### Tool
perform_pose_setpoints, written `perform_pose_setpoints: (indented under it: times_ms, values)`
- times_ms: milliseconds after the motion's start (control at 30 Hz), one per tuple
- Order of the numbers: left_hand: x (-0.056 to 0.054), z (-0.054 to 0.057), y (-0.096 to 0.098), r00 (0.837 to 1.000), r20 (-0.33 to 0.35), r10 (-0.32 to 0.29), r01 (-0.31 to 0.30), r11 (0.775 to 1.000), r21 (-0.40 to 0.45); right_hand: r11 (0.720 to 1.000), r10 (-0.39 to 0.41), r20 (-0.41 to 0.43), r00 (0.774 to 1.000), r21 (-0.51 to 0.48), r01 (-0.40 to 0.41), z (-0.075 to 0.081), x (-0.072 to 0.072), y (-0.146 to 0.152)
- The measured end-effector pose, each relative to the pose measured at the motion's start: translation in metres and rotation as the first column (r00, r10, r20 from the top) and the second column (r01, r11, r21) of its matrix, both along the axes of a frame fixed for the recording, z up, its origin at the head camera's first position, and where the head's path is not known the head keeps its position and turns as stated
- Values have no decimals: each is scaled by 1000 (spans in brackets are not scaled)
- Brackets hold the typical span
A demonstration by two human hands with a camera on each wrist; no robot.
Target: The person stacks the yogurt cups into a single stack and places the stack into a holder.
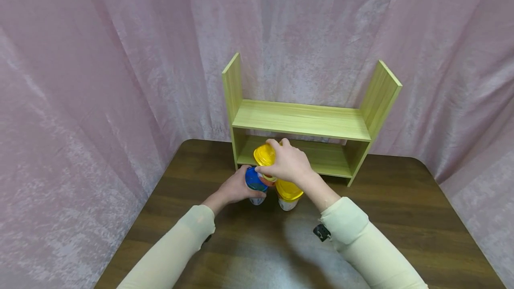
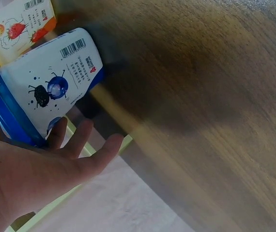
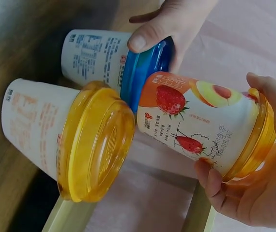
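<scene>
The right hand (image 1: 289, 163) pinches the raised cup (image 3: 203, 123) near its yellow lid, thumb on one side and fingers on the other, so that grip is closed firmly round it. The raised cup is off the table (image 1: 381, 222), in front of the wooden shelf (image 1: 301, 117), directly under the right palm. Its long axis runs roughly up and down, maybe a little tilted, with the lid on top and the orange base lowermost.

That base lies over the place where two other cups stand side by side: the blue-lidded cup (image 3: 101, 60) to the person's left and the standing yellow cup (image 3: 68, 140) to the right. Whether the base touches their lids or hangs just above them, I cannot tell.

The left hand (image 1: 234, 186) holds the blue-lidded cup at its rim, thumb on the near side and fingers round the far side, the outer fingers fanned loosely apart. It is close beside the raised cup, but the right hand alone grips that one. Neither hand holds the standing yellow cup; it is upright on the table, just below the right wrist.
</scene>
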State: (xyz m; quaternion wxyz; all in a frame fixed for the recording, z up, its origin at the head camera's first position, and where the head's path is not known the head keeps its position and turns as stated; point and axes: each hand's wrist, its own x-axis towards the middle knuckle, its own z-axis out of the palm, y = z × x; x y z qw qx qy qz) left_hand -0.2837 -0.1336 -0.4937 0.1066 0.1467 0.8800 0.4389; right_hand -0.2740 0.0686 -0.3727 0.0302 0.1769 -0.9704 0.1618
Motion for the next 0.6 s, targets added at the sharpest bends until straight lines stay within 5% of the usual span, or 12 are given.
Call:
perform_pose_setpoints:
  times_ms: [600]
  values:
    - [-5, -2, 0, 999, -37, -37, 37, 999, 9, 999, -43, 8, 999, 24, 43, 1, -2, -16]
